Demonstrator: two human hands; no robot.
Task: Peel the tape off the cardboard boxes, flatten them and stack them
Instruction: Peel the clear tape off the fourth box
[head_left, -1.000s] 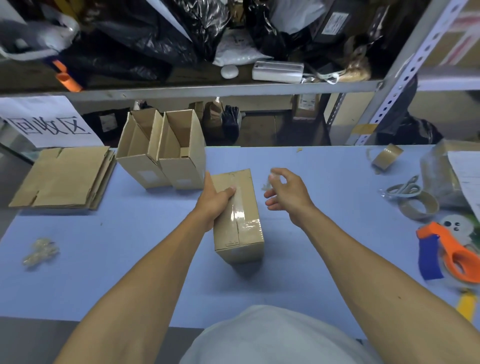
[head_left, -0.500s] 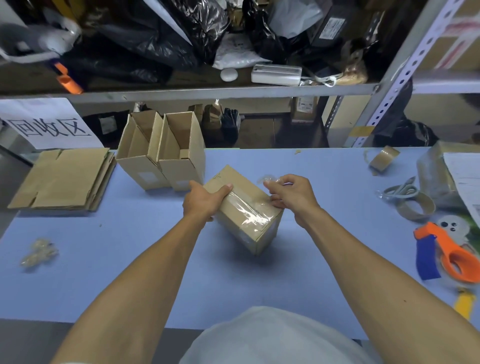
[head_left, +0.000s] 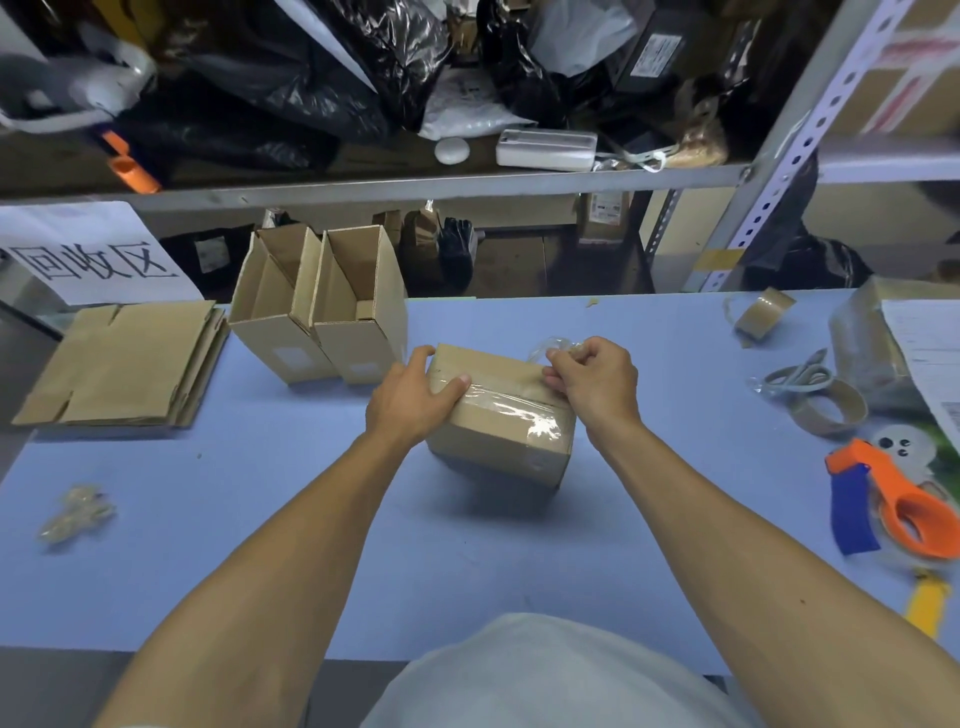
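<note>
Two hands are set on a sealed cardboard box (head_left: 501, 415) lying tilted on the blue table (head_left: 260, 519). Its left end is gripped by the left hand (head_left: 410, 397), thumb laid across the clear tape (head_left: 506, 410) on top. A crumpled loose end of tape is pinched by the right hand (head_left: 597, 382), fingers curled (at the box's right end). Two open boxes (head_left: 317, 312) are stood behind, and flattened boxes (head_left: 124, 364) are stacked far left.
</note>
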